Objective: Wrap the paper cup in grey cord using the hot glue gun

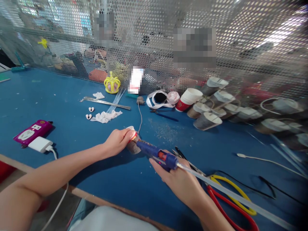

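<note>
A small paper cup (133,147), partly wrapped in grey-brown cord, is held tilted by my left hand (117,141), its fingers closed round the rim end. My right hand (184,181) grips a blue hot glue gun (156,154) whose nozzle is at the cup's side; whether it touches I cannot tell. From the gun's back a long clear glue stick (226,189) runs to the lower right. A strand of cord (141,118) leads from the cup to a small ball of yarn (140,101). Scissors (231,195) with red and yellow handles lie beneath the glue stick.
Pliers (166,115), white ribbon (150,101) and stacked paper cups (189,99) lie ahead. Several cord-wrapped cups (208,121) crowd the right. A purple power strip (33,131) with a white plug (40,144) sits left. A perforated metal screen (154,35) stands behind.
</note>
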Action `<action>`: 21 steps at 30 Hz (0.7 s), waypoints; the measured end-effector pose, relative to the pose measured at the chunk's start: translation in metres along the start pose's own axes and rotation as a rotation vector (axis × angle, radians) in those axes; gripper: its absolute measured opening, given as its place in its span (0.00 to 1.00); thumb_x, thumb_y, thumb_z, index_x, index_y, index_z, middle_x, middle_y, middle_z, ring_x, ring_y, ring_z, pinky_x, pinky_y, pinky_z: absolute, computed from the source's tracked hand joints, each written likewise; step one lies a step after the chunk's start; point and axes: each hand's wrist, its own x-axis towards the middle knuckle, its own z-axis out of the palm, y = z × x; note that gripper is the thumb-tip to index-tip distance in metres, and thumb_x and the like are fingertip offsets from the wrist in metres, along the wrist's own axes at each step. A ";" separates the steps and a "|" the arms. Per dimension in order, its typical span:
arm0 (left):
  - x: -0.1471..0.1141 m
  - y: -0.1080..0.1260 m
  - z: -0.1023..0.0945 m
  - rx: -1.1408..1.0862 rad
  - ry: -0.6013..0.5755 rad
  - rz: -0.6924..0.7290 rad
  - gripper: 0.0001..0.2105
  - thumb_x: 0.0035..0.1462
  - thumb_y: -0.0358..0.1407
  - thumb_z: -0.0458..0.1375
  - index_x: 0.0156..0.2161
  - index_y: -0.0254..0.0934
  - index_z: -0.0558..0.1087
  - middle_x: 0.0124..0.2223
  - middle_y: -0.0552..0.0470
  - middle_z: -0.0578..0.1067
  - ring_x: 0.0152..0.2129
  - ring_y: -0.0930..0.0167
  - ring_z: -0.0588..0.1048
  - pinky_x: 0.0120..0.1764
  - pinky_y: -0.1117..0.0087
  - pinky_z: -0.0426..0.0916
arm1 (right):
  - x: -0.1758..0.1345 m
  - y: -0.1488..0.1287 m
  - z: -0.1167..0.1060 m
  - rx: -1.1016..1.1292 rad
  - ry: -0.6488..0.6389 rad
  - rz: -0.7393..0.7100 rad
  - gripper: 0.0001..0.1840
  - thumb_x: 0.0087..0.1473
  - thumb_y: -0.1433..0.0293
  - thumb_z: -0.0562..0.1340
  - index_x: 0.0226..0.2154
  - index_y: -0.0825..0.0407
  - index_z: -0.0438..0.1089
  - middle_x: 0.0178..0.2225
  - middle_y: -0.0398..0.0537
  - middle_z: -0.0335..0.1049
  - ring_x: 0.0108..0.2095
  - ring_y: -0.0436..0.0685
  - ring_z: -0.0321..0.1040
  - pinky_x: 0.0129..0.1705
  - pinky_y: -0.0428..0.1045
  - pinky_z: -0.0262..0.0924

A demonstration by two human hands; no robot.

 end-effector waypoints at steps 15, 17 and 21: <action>0.000 0.001 0.000 0.029 0.005 0.017 0.18 0.59 0.39 0.38 0.25 0.33 0.63 0.19 0.56 0.60 0.17 0.77 0.57 0.22 0.76 0.51 | -0.001 -0.004 -0.001 -0.003 -0.009 -0.019 0.10 0.46 0.62 0.55 0.20 0.50 0.62 0.17 0.40 0.64 0.17 0.49 0.60 0.22 0.44 0.58; 0.000 0.001 0.000 0.023 0.004 0.017 0.17 0.59 0.39 0.38 0.25 0.33 0.63 0.19 0.56 0.60 0.17 0.77 0.57 0.22 0.76 0.51 | -0.001 -0.005 0.000 0.003 -0.007 -0.027 0.10 0.46 0.62 0.56 0.21 0.50 0.63 0.18 0.41 0.65 0.19 0.50 0.62 0.24 0.44 0.59; 0.000 -0.001 0.001 0.008 0.014 0.022 0.18 0.59 0.39 0.38 0.25 0.33 0.63 0.19 0.56 0.60 0.17 0.77 0.57 0.22 0.76 0.52 | 0.001 -0.009 -0.001 0.040 -0.005 0.018 0.11 0.46 0.62 0.54 0.23 0.51 0.65 0.20 0.43 0.68 0.20 0.51 0.65 0.25 0.44 0.61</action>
